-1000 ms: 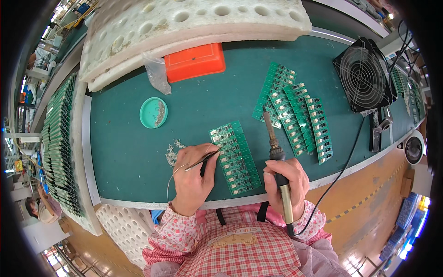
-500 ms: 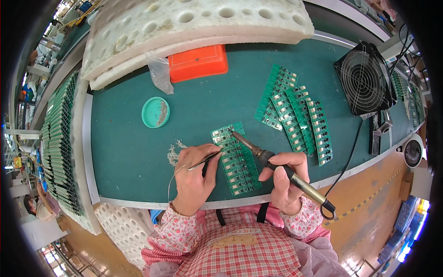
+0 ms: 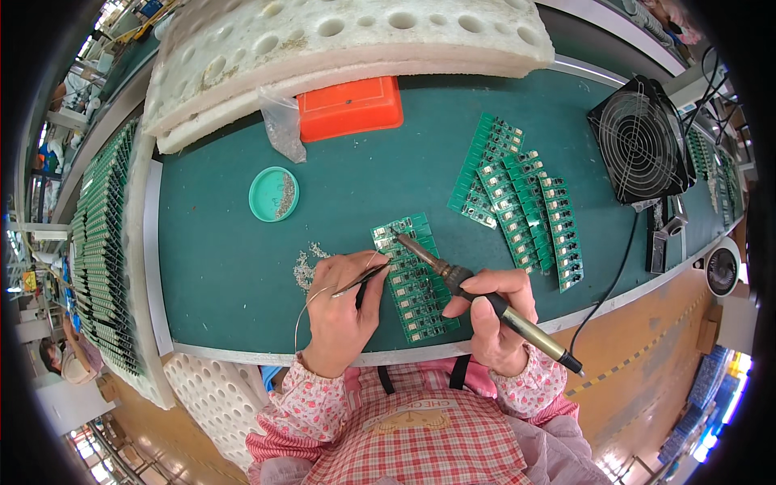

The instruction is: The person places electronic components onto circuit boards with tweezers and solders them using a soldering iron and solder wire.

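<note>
Since the earlier frames, the black-and-brass soldering iron (image 3: 477, 295) has swung from near-upright to a low slant, and its tip now meets the upper left corner of the green strip of small circuit boards (image 3: 415, 276). That strip lies flat on the green tabletop (image 3: 226, 267), near its front edge, between both hands. Right hand (image 3: 495, 314): fingers closed around the iron's handle, with the cord end pointing to the lower right. Left hand (image 3: 339, 311): fingers pinched on a thin silver solder wire (image 3: 365, 279), whose free end reaches toward the strip's left edge while the slack loops back past the wrist. A small scatter of pale solder scraps (image 3: 305, 267) lies just left of the left hand. Farther back sit a round teal dish (image 3: 273, 194) holding grey bits, an orange plastic box (image 3: 350, 107) and a white foam tray with round holes (image 3: 339, 40). A fanned pile of green circuit board strips (image 3: 517, 198) lies to the right, well apart from the hands, beside a black square fan (image 3: 643, 141).
</note>
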The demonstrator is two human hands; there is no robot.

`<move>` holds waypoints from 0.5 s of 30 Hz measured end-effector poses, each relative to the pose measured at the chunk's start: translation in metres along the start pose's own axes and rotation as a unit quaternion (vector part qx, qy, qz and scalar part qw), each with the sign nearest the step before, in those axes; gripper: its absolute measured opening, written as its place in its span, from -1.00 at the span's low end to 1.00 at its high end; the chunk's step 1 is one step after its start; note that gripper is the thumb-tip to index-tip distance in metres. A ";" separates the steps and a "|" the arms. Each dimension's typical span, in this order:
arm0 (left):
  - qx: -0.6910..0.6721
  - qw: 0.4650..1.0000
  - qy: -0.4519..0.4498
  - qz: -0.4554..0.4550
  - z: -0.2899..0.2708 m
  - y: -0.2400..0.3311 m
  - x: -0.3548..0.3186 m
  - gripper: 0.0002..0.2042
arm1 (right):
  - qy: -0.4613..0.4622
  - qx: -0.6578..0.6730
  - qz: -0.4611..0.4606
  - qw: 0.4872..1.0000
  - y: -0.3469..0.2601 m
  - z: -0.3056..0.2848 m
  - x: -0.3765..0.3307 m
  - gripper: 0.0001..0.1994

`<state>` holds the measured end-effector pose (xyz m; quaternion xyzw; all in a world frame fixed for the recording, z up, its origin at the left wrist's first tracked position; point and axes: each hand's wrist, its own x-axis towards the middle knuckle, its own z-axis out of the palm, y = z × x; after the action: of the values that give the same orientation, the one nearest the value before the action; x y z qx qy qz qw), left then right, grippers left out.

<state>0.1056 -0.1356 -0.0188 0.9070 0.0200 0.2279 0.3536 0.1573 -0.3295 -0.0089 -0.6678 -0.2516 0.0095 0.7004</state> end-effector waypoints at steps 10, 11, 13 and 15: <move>0.004 1.000 -0.003 -0.008 -0.001 0.002 0.001 -0.84 | 0.017 -0.018 0.028 0.999 -0.004 -0.003 -0.001 -0.88; 0.003 1.000 -0.003 -0.009 -0.001 0.002 0.001 -0.84 | 0.023 -0.025 0.045 0.998 -0.004 -0.004 -0.002 -0.89; 0.004 1.000 -0.002 -0.009 -0.001 0.002 0.000 -0.84 | 0.029 -0.030 0.060 0.997 -0.005 -0.004 -0.002 -0.90; 0.003 1.000 -0.001 -0.008 -0.001 0.002 0.001 -0.84 | 0.019 -0.058 0.058 0.996 -0.004 -0.004 -0.002 -0.91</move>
<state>0.1053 -0.1363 -0.0164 0.9082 0.0274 0.2240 0.3525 0.1557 -0.3342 -0.0059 -0.7206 -0.1996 0.0229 0.6636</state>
